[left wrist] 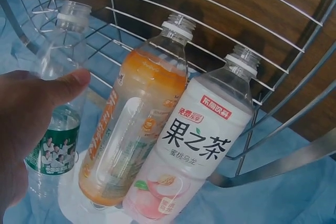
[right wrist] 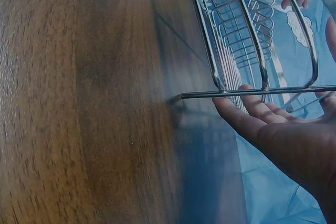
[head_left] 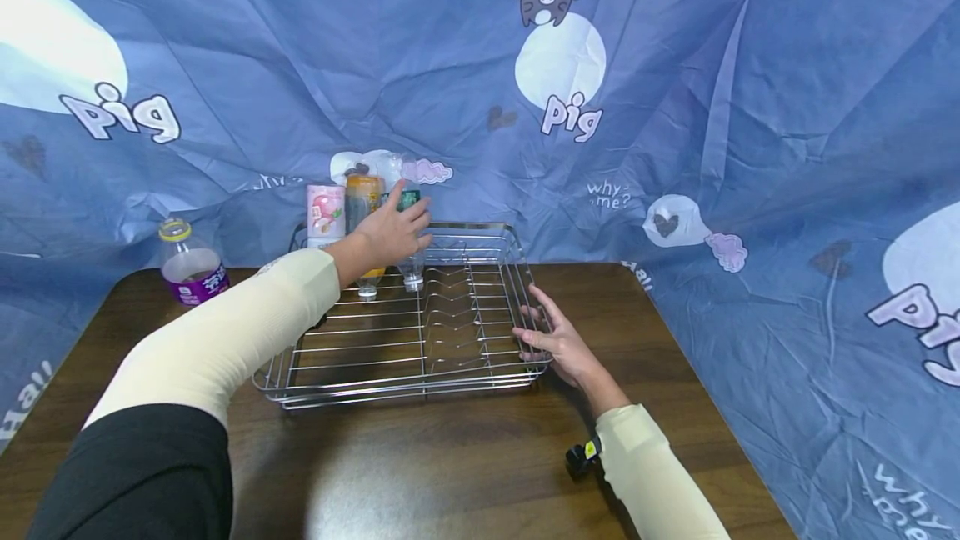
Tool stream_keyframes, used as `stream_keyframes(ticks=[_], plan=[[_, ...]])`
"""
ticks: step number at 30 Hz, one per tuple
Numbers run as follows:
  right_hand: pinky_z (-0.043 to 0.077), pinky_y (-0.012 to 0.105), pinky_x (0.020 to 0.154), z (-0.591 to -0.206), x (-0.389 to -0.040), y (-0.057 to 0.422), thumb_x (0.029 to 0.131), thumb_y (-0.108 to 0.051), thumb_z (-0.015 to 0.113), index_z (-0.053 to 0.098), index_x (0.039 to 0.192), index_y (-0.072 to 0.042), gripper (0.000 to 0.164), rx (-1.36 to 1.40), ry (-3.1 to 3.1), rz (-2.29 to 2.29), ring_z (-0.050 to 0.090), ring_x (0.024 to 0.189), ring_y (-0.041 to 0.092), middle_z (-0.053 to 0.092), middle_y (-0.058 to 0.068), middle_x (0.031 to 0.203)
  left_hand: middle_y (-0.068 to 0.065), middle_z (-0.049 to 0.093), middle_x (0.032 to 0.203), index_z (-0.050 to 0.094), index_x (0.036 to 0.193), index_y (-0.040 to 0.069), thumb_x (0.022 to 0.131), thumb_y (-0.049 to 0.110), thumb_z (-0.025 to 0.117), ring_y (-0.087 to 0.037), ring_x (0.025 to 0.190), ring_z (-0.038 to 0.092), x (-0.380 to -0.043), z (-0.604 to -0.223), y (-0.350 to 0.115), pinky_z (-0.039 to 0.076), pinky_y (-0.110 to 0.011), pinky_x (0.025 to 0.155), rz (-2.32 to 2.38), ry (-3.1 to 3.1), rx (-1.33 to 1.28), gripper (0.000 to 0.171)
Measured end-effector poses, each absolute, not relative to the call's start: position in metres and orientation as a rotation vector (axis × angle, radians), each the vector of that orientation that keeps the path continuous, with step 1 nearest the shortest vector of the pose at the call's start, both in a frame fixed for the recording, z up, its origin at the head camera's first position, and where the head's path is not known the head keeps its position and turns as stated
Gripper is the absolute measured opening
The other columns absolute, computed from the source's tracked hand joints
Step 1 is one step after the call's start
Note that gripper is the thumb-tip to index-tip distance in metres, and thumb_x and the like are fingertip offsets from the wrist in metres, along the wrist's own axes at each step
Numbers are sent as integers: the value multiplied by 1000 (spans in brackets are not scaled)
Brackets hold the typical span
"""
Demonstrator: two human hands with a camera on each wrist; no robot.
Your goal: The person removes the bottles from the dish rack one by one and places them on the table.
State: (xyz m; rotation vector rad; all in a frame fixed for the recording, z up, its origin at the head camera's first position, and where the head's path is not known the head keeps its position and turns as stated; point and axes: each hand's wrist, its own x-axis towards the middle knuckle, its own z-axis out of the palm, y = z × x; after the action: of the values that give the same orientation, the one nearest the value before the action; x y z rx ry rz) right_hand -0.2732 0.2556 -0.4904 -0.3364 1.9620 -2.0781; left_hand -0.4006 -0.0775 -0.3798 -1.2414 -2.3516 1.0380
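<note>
A chrome wire dish rack (head_left: 420,382) stands on the wooden table. Several plastic bottles are upside down at its back left: a pink and white tea bottle (left wrist: 197,140), an orange-labelled bottle (left wrist: 139,124) and a clear bottle with a green label (left wrist: 55,148). My left hand (head_left: 393,232) is at the clear bottle, its fingers spread over the label; in the left wrist view the thumb lies across the bottle's side. At the rack's right end, my right hand (head_left: 558,344) touches the side wires with fingers spread, some fingertips behind the wires.
A clear bottle with a purple label and yellow cap (head_left: 191,265) stands left of the rack, partly behind my left sleeve. A blue printed cloth (head_left: 480,90) hangs behind the table (head_left: 450,457). A small black device (head_left: 581,458) is at my right wrist.
</note>
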Motion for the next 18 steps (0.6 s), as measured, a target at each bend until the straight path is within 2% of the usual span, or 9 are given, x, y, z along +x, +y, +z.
stream_keyframes(ticks=[7,18], plan=[[47,68,92,-491,-273,256,98,8,51,8,163,-20,83,-337,1958,-2082,32,134,63,14,35,158,-15,43,151,52,147,25,92,22,74,-38,147,25,-399,-378,-78,18,-74,112,1017,-2376,-1261,59],[48,68,92,-491,-273,256,98,8,50,8,163,-20,82,-335,1956,-2086,31,135,63,14,35,158,-17,45,148,51,146,23,89,24,78,-39,145,30,-396,-375,-79,24,-73,111,986,-2350,-1282,63]])
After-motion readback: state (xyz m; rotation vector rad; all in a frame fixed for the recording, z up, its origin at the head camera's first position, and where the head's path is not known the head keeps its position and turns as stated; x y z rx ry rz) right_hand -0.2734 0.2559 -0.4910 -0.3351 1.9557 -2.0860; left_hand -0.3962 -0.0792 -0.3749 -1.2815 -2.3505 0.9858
